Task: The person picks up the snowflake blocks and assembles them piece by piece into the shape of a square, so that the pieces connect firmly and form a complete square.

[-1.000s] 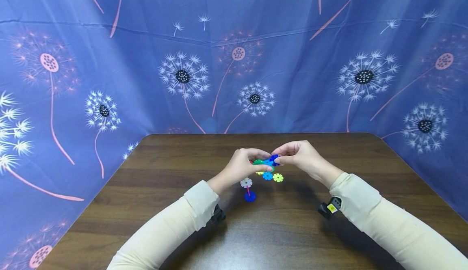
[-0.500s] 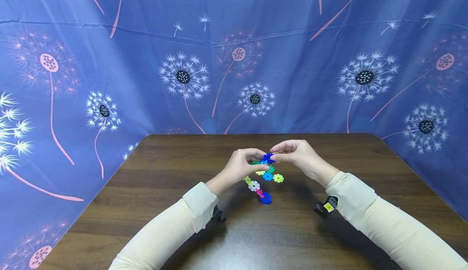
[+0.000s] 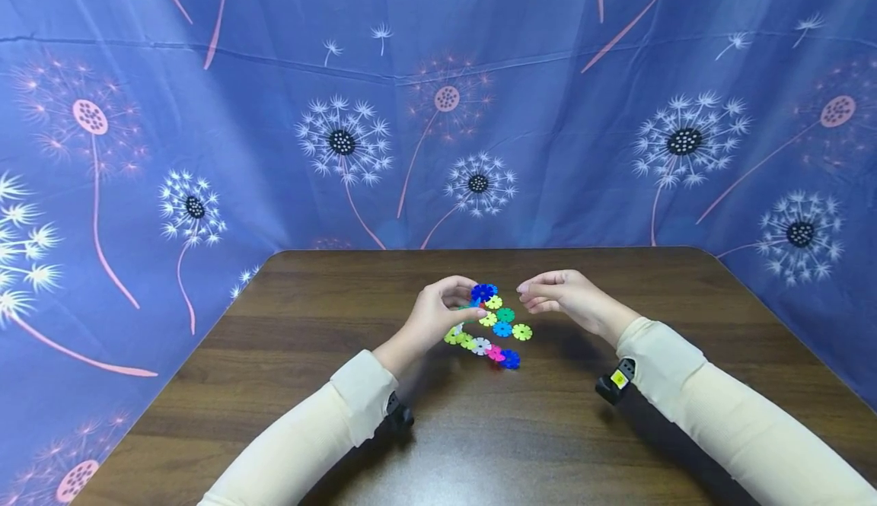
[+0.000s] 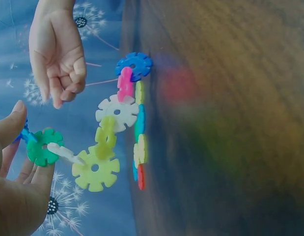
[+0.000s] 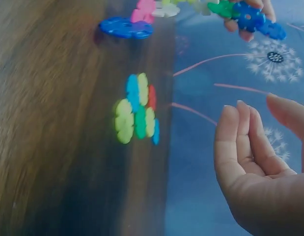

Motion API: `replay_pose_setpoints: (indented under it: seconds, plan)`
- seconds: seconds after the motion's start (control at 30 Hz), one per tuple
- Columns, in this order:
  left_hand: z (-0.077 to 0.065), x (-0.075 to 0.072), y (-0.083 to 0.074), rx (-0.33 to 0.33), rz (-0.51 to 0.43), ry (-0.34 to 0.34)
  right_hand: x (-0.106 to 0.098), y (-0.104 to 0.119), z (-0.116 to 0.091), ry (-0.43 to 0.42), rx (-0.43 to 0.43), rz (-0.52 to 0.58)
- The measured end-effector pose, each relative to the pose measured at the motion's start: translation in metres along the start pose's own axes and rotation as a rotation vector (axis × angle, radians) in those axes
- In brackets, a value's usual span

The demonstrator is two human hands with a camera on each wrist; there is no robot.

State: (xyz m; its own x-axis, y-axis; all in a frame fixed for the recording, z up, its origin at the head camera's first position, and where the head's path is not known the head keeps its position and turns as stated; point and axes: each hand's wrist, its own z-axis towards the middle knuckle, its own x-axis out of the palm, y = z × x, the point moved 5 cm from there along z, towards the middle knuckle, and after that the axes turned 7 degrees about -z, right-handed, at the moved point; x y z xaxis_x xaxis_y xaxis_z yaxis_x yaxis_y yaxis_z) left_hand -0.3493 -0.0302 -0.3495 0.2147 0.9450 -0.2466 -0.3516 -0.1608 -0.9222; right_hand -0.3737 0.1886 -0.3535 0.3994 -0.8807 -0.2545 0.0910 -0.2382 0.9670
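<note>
My left hand [image 3: 435, 317] holds a chain of interlocking plastic snowflake discs between thumb and fingers, just above the table. A dark blue disc [image 3: 483, 293] tops the chain at the fingertips. In the left wrist view, a green disc [image 4: 45, 147] lies against the fingers, followed by white, yellow, white and pink discs. The lower end is a blue disc [image 4: 134, 67]. To the right, apart from the chain, my right hand [image 3: 574, 298] hovers with loosely bent fingers. Nothing sits between its thumb and fingers [image 5: 226, 140] in the right wrist view.
Several loose discs lie on the wooden table [image 3: 308, 415] behind the chain, among them a green disc [image 3: 505, 314], a light blue disc [image 3: 502, 329] and a yellow disc [image 3: 522, 332]. A blue dandelion-print curtain [image 3: 438, 148] hangs behind the table.
My right hand has let go of the dark blue disc and drawn away to the right. My left hand has shifted slightly left, and the chain's lower end has swung to the right.
</note>
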Motion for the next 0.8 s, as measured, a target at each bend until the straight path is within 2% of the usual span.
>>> replay_pose_setpoints:
  seconds: [0.13,0.23,0.37,0.6,0.8]
  plan:
    - [-0.004,0.001,0.002,0.003,-0.007,-0.019,-0.003,-0.009,0.006,-0.004,0.047,-0.076]
    - [-0.007,0.000,0.002,0.006,-0.011,-0.047,-0.005,-0.016,0.009,-0.009,0.082,-0.176]
    - [-0.012,-0.002,0.003,-0.022,-0.029,-0.084,-0.004,-0.028,0.014,-0.003,0.130,-0.307]
    - [-0.017,-0.002,0.010,-0.083,-0.106,-0.088,0.006,-0.043,0.022,0.015,0.138,-0.467]
    - [-0.018,-0.001,0.014,-0.090,-0.193,-0.094,0.008,-0.045,0.029,0.016,0.134,-0.519]
